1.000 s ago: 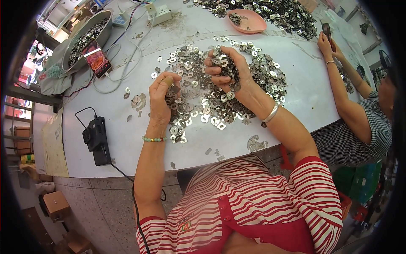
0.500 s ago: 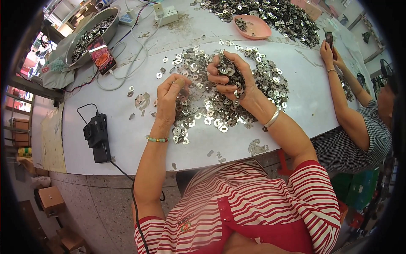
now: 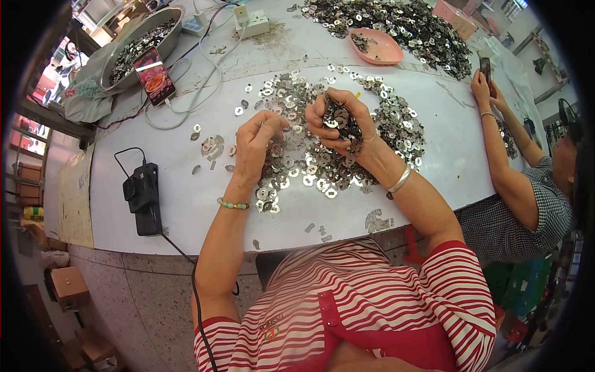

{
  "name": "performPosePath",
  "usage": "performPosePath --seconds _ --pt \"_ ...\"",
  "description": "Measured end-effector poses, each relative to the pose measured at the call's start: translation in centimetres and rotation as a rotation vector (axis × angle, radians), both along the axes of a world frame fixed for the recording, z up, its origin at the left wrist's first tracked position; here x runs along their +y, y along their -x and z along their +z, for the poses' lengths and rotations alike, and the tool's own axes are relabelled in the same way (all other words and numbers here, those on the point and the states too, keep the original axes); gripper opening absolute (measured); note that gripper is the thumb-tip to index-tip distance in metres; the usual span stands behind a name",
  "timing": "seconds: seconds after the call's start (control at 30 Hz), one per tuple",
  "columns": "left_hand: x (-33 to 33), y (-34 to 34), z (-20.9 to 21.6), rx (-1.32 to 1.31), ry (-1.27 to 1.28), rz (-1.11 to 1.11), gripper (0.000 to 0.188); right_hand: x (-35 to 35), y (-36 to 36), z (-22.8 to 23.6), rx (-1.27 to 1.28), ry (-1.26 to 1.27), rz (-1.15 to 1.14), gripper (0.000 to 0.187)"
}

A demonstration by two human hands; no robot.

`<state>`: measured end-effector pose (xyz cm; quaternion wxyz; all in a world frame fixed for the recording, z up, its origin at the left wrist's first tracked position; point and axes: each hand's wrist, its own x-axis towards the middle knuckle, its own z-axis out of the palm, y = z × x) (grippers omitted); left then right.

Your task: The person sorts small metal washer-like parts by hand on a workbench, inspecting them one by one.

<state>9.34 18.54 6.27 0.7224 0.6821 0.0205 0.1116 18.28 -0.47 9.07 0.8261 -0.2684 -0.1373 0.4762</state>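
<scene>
Small shiny metal pieces with slots in them lie in a loose pile (image 3: 322, 170) on the white table, under and around both hands. My right hand (image 3: 362, 133) is curled around a handful of these metal pieces (image 3: 339, 118), held just over the pile with the thumb on top. To its left, my left hand (image 3: 254, 149) is closed, with thumb and fingertips pressed together above the pile's left side. What the left fingertips pinch, if anything, is too small to make out. A gap separates the two hands.
A pink dish (image 3: 377, 46) with some pieces stands beyond the pile, before a larger dark heap (image 3: 427, 37). At far left are a grey basin (image 3: 111, 69), a propped phone (image 3: 154, 77) on a cable and a black device (image 3: 142, 198). A person (image 3: 527, 192) on the right holds a phone.
My left hand has moved slightly right, toward the right hand, and its fingers now point more inward. My right hand still holds its handful. The whole view has shifted a little.
</scene>
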Motion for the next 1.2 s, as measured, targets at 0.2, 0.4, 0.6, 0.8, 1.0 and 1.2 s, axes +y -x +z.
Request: performPosePath --seconds 0.2,0.4,0.6,0.8,1.0,1.2 --pt "-0.1 0.2 0.0 -0.119 -0.086 0.089 0.021 0.4 0.2 0.4 -0.137 0.114 0.006 0.042" --pt "-0.9 -0.1 -1.4 -0.030 -0.105 0.170 0.014 0.2 0.6 0.1 -0.023 0.163 -0.030 0.037" --pt "-0.8 0.1 -1.3 -0.339 -0.506 0.367 0.014 0.8 1.2 0.9 0.055 0.278 -0.072 0.033" --pt "-0.8 0.4 -1.7 -0.211 -0.599 0.376 0.009 3.7 -0.1 1.3 0.182 0.376 -0.040 0.030" --pt "-1.1 0.2 -1.6 -0.176 -0.620 0.381 0.009 11.2 -6.2 3.5 0.043 0.242 0.086 0.028" --pt "-1.4 0.4 -1.3 -0.178 -0.561 0.357 0.009 31.6 -17.8 8.3 -0.113 0.071 0.199 0.027"
